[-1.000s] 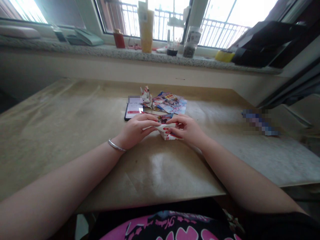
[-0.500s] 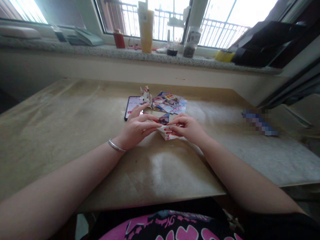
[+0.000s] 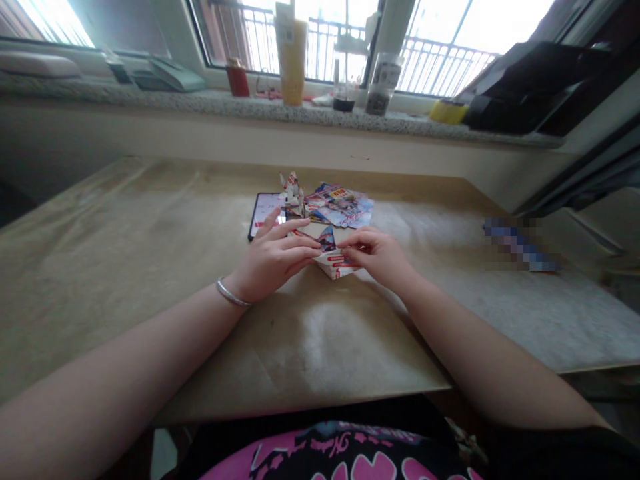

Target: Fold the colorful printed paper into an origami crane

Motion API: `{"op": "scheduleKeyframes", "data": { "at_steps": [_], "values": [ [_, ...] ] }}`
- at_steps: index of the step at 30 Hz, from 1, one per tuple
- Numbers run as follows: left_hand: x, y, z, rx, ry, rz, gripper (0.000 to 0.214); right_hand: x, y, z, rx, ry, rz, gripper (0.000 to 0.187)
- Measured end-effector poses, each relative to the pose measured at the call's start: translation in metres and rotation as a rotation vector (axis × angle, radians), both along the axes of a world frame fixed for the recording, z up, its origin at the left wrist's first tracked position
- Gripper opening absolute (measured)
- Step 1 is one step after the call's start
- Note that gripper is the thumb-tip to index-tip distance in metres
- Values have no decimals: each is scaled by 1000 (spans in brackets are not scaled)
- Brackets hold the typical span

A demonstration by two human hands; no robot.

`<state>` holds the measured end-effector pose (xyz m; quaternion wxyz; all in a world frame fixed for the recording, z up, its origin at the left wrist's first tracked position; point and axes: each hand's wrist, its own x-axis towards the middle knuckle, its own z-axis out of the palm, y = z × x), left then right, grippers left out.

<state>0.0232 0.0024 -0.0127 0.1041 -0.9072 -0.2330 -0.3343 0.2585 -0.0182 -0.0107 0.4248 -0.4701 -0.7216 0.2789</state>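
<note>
A small piece of folded printed paper point(image 3: 334, 265), white with red marks and a dark blue picture side, is tilted on the table between my hands. My left hand point(image 3: 275, 253), with a silver bangle at its wrist, has its thumb and a finger closed at the paper's left edge; its other fingers stretch out beyond. My right hand point(image 3: 377, 253) pinches the right side of the paper between thumb and curled fingers. A pointed blue flap stands up between the two hands. Part of the paper is hidden under my fingers.
Behind my left hand lies a phone point(image 3: 260, 210) with a lit screen. Beside it are a crumpled-looking folded paper piece point(image 3: 295, 193) and several printed sheets point(image 3: 345, 205). A blurred blue item point(image 3: 520, 247) rests at the right. Bottles and a black object point(image 3: 530, 90) line the windowsill.
The blue flap stands more upright and has shifted slightly left. My left fingers have spread and moved a little along the paper; my right hand has barely moved.
</note>
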Motion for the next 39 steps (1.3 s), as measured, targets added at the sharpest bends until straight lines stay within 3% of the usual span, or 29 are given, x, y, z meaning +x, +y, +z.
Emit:
{"op": "scheduleKeyframes", "data": {
  "at_steps": [5, 13, 23, 29, 31, 35, 39],
  "values": [
    [0, 3, -2, -72, -34, 10, 13, 0, -1, 3, -45, -125, 5, 12],
    [3, 6, -6, -82, -155, 51, 10, -1, -4, 4, 153, -202, 13, 9],
    [4, 2, -5, -161, -53, -158, 14, -4, -2, -4, 245, -175, -124, 7],
    [7, 0, -4, -240, -24, -305, 16, -6, 1, -7, 221, -194, -45, 10],
    [8, -2, -3, -216, -42, -277, 14, -7, 0, -7, 227, -180, -19, 11],
    [8, -2, -5, -193, -150, -85, 11, -8, -1, -6, 190, -110, 12, 10],
    [8, -1, -11, -350, -251, -69, 11, -8, -1, -7, 174, -58, -16, 10]
  ]
}}
